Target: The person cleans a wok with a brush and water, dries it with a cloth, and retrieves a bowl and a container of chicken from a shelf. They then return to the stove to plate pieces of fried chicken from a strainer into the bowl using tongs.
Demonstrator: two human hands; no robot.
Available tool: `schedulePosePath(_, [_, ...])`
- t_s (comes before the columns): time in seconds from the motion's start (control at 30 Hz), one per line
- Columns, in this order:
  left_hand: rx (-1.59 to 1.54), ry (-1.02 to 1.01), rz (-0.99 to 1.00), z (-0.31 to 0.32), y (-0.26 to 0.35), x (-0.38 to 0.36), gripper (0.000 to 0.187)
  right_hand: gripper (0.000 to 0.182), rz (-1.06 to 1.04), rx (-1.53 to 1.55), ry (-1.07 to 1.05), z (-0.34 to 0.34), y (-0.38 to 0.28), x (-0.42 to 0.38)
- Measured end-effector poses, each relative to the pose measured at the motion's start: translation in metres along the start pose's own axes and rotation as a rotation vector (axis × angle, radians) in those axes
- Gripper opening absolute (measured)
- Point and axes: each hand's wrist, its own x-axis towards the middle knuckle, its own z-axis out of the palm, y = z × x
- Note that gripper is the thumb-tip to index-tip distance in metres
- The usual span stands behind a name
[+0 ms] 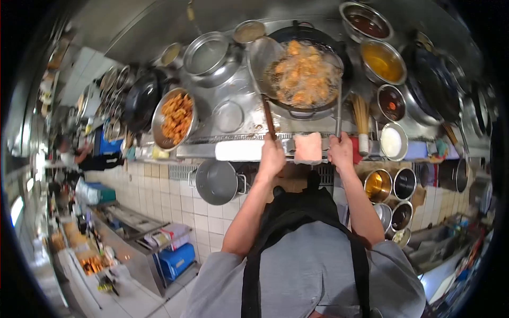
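Orange-brown battered pieces bubble in oil inside a black wok at the top centre. My left hand is wrapped round the dark handle of a wide round strainer, whose head lies at the wok's left side. On the right, my right hand grips the metal handle of a ladle that reaches up into the wok's right side. What its far end looks like is hidden by oil and foam. Between my hands, a folded pinkish cloth lies on the counter edge.
A bowl of fried pieces stands left, near a pot below the counter. To the right are a bamboo brush, a bowl of yellow liquid and a white-filled bowl. Another person is at far left.
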Motion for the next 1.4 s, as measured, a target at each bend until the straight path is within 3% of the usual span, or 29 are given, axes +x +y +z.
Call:
schedulePosePath(0.1, [-0.332,-0.088,-0.053,0.008,0.005,0.002,0.017,0.013,0.101,0.345,-0.077,0.006,-0.024,0.002])
schedulePosePath(0.43, [-0.500,-0.266,-0.290,-0.039,0.052,0.022,0.026,0.019,0.181,0.333,-0.279,0.006,-0.021,0.035])
schedulePosePath(0.53, [-0.547,-0.347,-0.282,-0.051,0.051,0.031,0.020,0.041,0.249,0.311,-0.310,0.007,-0.029,0.043])
schedulePosePath(0.63, [-0.589,-0.311,-0.241,-0.063,0.053,0.024,0.015,0.055,0.182,0.114,-0.296,-0.004,-0.016,0.069])
schedulePosePath(0.73, [-0.629,-0.296,-0.222,-0.071,0.052,0.011,0.013,0.057,-0.424,-0.553,-0.089,-0.019,-0.011,0.071])
schedulePosePath(0.83, [-0.622,-0.275,-0.213,-0.074,0.051,0.000,0.017,0.052,-0.462,-0.670,0.094,-0.030,-0.021,0.043])
schedulePosePath(1.03, [-0.639,-0.279,-0.182,-0.076,0.052,0.003,0.019,0.050,-0.381,-0.380,0.017,-0.072,-0.001,-0.011])
schedulePosePath(1.13, [-0.629,-0.262,-0.161,-0.072,0.065,0.001,0.018,0.050,-0.572,-0.341,0.100,-0.059,0.036,-0.022])
schedulePosePath(1.3, [-0.556,-0.215,-0.149,-0.065,0.079,0.007,0.013,0.047,-0.422,-0.504,0.036,-0.022,0.027,-0.008])
schedulePosePath(1.4, [-0.559,-0.224,-0.155,-0.062,0.080,0.011,0.014,0.045,-0.362,-0.379,0.024,-0.012,0.030,-0.014])
